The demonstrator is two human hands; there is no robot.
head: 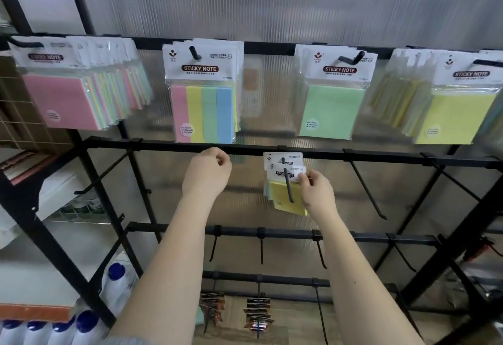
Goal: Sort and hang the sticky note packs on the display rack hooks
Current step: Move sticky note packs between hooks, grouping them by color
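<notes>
- Yellow is the colour of the sticky note pack (285, 195) that the right hand (315, 189) pinches by the white header card, thumb and fingertips closed on the card's right edge.
- That pack is threaded on a black hook (288, 185) on the second rail (381, 157) of the display rack; a second pack (280, 158) hangs just behind it on the same hook, closer to the rail.
- The left hand (206, 172) is raised near the same rail, to the left of the hook, fingers curled loosely inward; I can see nothing in it.
- On the top rail hang four groups: a thick row of packs with a pink pack (60, 100) in front at far left, a four-colour striped pack (204, 110), a green pack (330, 110), and a yellow-fronted pack (457, 116) at the far right.
- Other hooks on the second rail and on the lower rail (299, 234) carry nothing.
- Ribbed translucent panelling (272, 4) backs the rack.
- White bottles with blue caps (87, 325) stand at the lower left, on the neighbouring shelving.
- Small dark carded items (258, 314) hang near the bottom; too blurred to tell what they are.
</notes>
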